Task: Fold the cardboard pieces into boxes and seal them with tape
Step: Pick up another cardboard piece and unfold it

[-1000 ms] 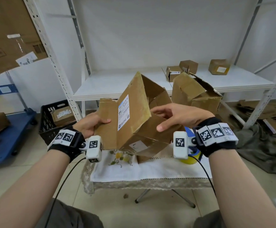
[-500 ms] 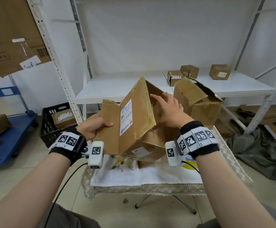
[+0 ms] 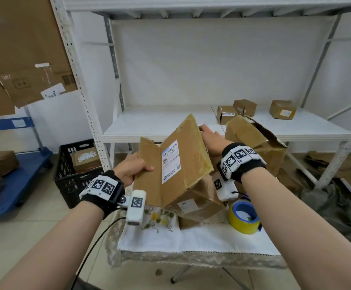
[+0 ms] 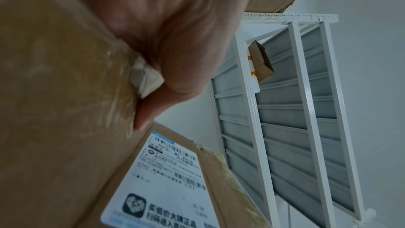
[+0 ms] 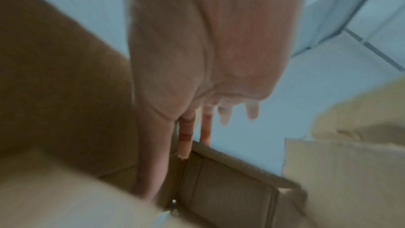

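progress: box in hand (image 3: 176, 164), centre of head frame, only part-formed; held tilted above the table, side panels up, flaps loose, no fresh tape seen on it. old yellowed tape + white shipping label (image 3: 171, 161) on the near panel. judged early stage: flaps to fold, seams to tape, more pieces to do after.

left hand (image 3: 131, 169), centre-left: thumb on front of the left flap, fingers hidden behind it; pinches the flap edge (left wrist view shows thumb on cardboard).

right hand (image 3: 213, 139), centre-right: fingers straight, fairly close together, reaching over far top edge of box; right wrist view blurred, fingertips at a cardboard edge, cannot tell if pressing.

surroundings, large to small:
- white shelf unit (image 3: 212, 126), upper centre; three small boxes (image 3: 244, 107) on its shelf, upper right.
- flat cardboard sheet (image 3: 21, 59), upper left.
- blue cart (image 3: 17, 181), left edge, w/ boxes.
- small table w/ white cloth (image 3: 191, 237), lower centre.
- second opened box (image 3: 254, 143), right of centre, just behind right wrist; crowds the right hand's reach, likely obstacle.
- another box (image 3: 197, 208) on table under the held one.
- black crate (image 3: 76, 174), left of centre, parcel inside.
- cardboard scraps (image 3: 348, 164) on floor, right edge.
- tape roll (image 3: 243, 216), yellow/blue, on cloth lower right, untouched; near right forearm.
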A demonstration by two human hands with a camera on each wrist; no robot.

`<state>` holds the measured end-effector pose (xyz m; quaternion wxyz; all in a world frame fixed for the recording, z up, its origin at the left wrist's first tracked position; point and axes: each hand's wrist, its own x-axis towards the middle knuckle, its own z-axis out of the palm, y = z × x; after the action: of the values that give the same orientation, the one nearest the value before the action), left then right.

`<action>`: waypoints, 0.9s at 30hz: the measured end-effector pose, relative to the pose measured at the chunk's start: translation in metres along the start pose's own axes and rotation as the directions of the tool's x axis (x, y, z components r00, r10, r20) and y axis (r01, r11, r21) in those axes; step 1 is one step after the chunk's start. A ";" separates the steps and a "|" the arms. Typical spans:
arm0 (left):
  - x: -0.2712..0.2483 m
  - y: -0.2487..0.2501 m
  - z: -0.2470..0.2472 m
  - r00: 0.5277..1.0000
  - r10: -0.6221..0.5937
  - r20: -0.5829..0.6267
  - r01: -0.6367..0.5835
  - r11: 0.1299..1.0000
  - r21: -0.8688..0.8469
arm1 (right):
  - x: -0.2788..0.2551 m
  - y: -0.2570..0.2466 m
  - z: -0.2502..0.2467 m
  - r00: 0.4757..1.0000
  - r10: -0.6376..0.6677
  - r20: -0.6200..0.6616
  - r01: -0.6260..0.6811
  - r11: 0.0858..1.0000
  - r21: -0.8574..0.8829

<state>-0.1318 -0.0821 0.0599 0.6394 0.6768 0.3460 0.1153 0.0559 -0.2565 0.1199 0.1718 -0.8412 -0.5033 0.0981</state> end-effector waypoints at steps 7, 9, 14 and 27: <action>-0.003 0.004 0.009 1.000 0.010 0.005 -0.010 1.000 -0.003 | -0.018 0.012 0.018 0.981 0.193 0.015 -0.100 0.440 0.893; -0.004 0.004 0.011 1.000 0.016 0.011 -0.016 1.000 -0.001 | -0.021 0.019 0.011 0.978 0.209 0.014 -0.080 0.313 0.946; -0.002 0.002 0.010 1.000 0.007 0.011 -0.006 1.000 -0.013 | -0.025 0.029 0.003 0.983 0.178 -0.033 -0.082 0.597 0.798; 0.001 -0.002 0.024 0.999 0.007 0.045 -0.004 0.998 -0.062 | -0.058 0.041 0.007 0.905 0.360 0.227 -0.421 0.675 0.606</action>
<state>-0.1173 -0.0998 0.0539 0.6675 0.6600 0.3258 0.1126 0.0600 -0.3239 0.0971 0.4012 -0.8134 -0.2545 0.3357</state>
